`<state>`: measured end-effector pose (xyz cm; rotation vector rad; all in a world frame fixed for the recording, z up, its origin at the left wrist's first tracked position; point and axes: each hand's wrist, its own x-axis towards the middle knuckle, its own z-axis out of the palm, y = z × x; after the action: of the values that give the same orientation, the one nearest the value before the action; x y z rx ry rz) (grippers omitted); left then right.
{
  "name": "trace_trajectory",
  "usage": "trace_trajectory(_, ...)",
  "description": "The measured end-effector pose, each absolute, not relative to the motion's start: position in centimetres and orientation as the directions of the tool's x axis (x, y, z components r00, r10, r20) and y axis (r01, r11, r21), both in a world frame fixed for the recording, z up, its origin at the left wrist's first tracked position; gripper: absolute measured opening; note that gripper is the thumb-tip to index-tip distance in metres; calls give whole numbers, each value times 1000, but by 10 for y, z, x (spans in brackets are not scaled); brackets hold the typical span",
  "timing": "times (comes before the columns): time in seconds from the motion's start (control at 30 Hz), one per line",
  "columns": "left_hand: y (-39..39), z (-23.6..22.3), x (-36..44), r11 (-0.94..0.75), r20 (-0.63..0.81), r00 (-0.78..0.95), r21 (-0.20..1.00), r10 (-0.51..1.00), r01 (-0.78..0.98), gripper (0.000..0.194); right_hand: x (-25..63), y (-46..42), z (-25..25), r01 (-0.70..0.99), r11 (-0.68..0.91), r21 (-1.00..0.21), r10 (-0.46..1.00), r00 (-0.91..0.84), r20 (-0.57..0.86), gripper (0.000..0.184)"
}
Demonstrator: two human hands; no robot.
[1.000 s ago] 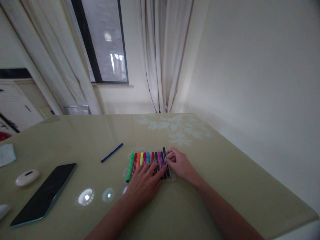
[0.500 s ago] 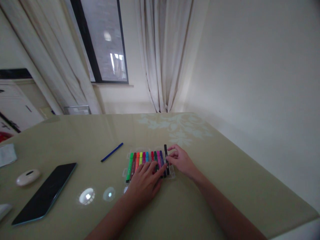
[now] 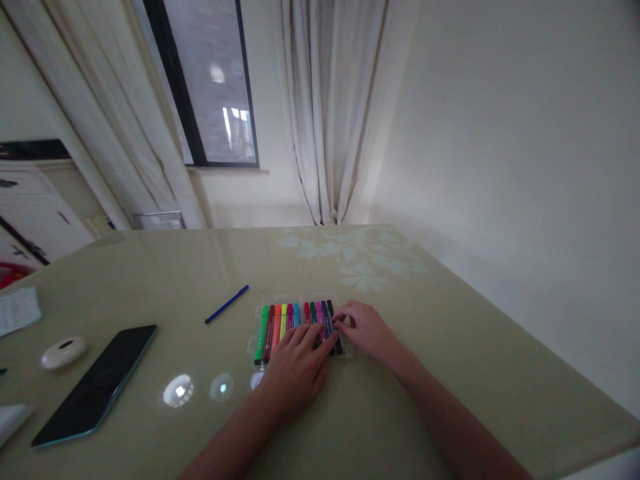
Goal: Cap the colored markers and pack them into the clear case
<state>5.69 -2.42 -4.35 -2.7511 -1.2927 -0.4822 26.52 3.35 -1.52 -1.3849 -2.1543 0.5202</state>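
Several colored markers lie side by side in a clear plastic case [image 3: 349,349], from a bright green marker [image 3: 261,333] at the left end to a black marker [image 3: 330,307] at the right end. My left hand [image 3: 296,367] rests palm down across their lower parts, its fingers stretched out and hiding some of them. The index finger reaches the black marker's side. At the case's right edge, my right hand [image 3: 364,327] pinches the black marker with bent thumb and forefinger. Apart from the case, a blue marker [image 3: 227,305] lies diagonally on the table.
To the left on the glossy table [image 3: 450,333] are a black-screened tablet [image 3: 97,383], a white oval object [image 3: 63,353] and a folded pale cloth or tissue [image 3: 19,312]. A white object [image 3: 13,421] is partly seen at the left edge. A wall [image 3: 525,167] borders the right side.
The black marker has come down and now lies in line with the others in the case. My right hand moved with it; my left hand stays over the markers.
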Motion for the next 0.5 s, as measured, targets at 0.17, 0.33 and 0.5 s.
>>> trace_trajectory(0.17, -24, -40, 62, -627, 279, 584, 99, 763, 772, 57, 269, 34, -16, 736, 425, -527, 902, -394, 177, 22)
trace_trajectory(0.33, -21, -39, 64, -607, 262, 566, 108, 782, 788, 57, 264, 36, -17, 782, 439, -443, 895, -424, 140, 28)
trace_trajectory(0.5, -12, -44, 63, -616, 306, 568, 84, 764, 783, 54, 262, 42, -26, 766, 414, -493, 910, -363, 200, 31)
